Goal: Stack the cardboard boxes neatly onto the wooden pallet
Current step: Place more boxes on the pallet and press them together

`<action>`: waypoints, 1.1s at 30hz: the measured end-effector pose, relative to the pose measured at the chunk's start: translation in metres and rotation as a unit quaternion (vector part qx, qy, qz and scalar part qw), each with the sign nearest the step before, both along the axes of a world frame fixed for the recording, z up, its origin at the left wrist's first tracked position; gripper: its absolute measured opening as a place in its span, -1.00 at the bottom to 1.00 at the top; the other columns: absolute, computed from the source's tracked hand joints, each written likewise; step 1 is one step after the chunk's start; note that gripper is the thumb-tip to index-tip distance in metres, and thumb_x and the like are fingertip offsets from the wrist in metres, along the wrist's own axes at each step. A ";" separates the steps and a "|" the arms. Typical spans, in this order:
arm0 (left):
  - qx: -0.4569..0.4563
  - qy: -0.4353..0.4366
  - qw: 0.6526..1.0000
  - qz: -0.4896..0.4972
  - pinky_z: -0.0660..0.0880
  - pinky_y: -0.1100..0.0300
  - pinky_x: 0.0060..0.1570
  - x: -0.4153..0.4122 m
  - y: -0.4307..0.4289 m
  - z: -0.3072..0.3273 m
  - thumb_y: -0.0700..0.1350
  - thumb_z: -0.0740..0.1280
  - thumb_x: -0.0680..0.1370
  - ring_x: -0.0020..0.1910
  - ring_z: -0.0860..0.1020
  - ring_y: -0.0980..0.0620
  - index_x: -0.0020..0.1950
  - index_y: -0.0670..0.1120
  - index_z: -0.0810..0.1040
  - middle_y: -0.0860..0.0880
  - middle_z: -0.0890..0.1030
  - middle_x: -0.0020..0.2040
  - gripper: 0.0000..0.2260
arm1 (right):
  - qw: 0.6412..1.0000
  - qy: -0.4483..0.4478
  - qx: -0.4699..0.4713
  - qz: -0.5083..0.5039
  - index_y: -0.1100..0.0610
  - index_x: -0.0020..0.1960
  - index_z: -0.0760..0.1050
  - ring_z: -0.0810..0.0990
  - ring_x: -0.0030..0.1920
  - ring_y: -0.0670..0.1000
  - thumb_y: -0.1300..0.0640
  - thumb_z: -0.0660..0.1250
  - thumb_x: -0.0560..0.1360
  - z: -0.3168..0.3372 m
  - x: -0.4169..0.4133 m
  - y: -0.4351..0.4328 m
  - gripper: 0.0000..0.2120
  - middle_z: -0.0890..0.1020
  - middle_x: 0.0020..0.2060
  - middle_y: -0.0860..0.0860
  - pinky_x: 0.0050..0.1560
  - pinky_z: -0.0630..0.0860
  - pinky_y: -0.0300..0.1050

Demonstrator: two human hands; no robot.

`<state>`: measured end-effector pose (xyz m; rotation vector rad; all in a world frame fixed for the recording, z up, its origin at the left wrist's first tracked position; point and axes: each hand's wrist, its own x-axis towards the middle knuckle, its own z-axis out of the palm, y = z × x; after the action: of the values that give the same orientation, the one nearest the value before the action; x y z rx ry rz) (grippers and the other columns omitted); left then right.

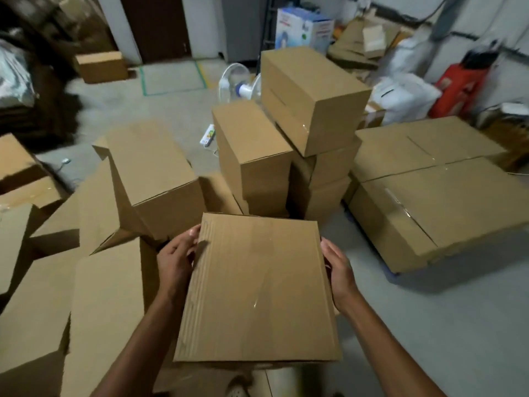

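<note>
At lower centre, the left hand (pixel 176 260) and right hand (pixel 337 270) gripped the carried box (pixel 257 287), fingers curled over its opposite side edges, presumably to keep it level. The box sat squarely between the two palms. Farther off, at centre frame, stood an uneven box stack (pixel 286 144); no wooden pallet could be identified.

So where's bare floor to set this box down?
Bare grey floor right of the held box, in front of the large taped boxes; more left of the fan. Left, the jumbled boxes crowd everything.
</note>
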<state>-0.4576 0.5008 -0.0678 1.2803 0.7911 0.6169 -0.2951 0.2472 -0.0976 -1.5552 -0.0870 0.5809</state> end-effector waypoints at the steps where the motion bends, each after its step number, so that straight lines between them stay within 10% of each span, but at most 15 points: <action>1: 0.003 -0.002 1.000 -0.028 0.55 0.33 -0.11 0.014 -0.011 0.008 -0.05 0.27 0.65 0.07 0.65 0.12 0.28 -0.13 0.61 -0.03 0.70 0.11 -0.72 | 1.000 -0.004 0.015 -0.022 0.11 0.41 0.50 0.59 0.26 0.18 -0.33 0.31 0.42 0.004 0.006 -0.015 -0.28 0.64 0.23 0.13 0.30 0.50 0.20; 5: -0.080 0.005 0.984 -0.159 0.55 0.06 0.06 0.067 -0.069 0.028 0.21 0.16 0.63 0.17 0.64 -0.05 0.35 -0.05 0.54 -0.06 0.66 0.21 -0.54 | 0.996 -0.002 0.048 -0.076 0.16 0.30 0.57 0.61 0.17 0.16 -0.38 0.48 0.32 0.026 0.032 -0.087 -0.23 0.67 0.12 0.12 0.27 0.44 0.16; 11: -0.141 -0.009 0.932 -0.334 0.64 0.14 -0.19 0.156 -0.184 0.057 0.18 0.01 0.69 -0.06 0.70 -0.05 0.23 -0.14 0.58 -0.16 0.70 0.08 -0.50 | 0.986 -0.008 0.045 -0.158 0.06 0.35 0.49 0.63 0.18 0.01 -0.05 0.23 0.65 0.069 0.063 -0.217 -0.67 0.65 0.20 0.04 0.24 0.53 0.02; 15: -0.160 0.015 0.905 -0.394 0.63 0.14 -0.18 0.213 -0.274 0.063 0.20 0.10 0.66 -0.03 0.71 -0.04 0.24 -0.11 0.60 -0.13 0.69 0.15 -0.53 | 0.976 0.001 0.075 -0.204 0.12 0.37 0.52 0.61 0.25 0.04 -0.05 0.18 0.67 0.093 0.078 -0.313 -0.61 0.66 0.23 0.06 0.38 0.46 0.10; 27: -0.195 0.062 0.841 -0.501 0.36 -0.30 0.39 0.334 -0.503 0.079 0.26 0.25 0.60 0.28 0.56 -0.30 0.18 -0.04 0.70 -0.25 0.59 0.30 -0.55 | 0.906 0.020 0.082 -0.414 0.12 0.17 0.66 0.70 0.09 0.11 -0.11 0.29 0.62 0.107 0.102 -0.527 -0.65 0.74 0.03 0.08 0.28 0.54 0.12; 33: -0.139 0.105 0.836 -0.520 0.47 0.12 -0.19 0.423 -0.589 0.074 0.17 0.15 0.67 -0.32 0.69 0.03 0.09 -0.05 0.62 -0.04 0.72 -0.29 -0.63 | 0.877 0.038 0.124 -0.463 0.15 0.24 0.64 0.66 0.18 0.18 -0.11 0.30 0.61 0.088 0.156 -0.594 -0.61 0.70 0.13 0.14 0.37 0.46 0.20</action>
<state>-0.0350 -0.0883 0.0057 1.2956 0.2371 -0.5145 -0.1396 -0.3472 -0.0095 -1.1393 0.6005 -0.1378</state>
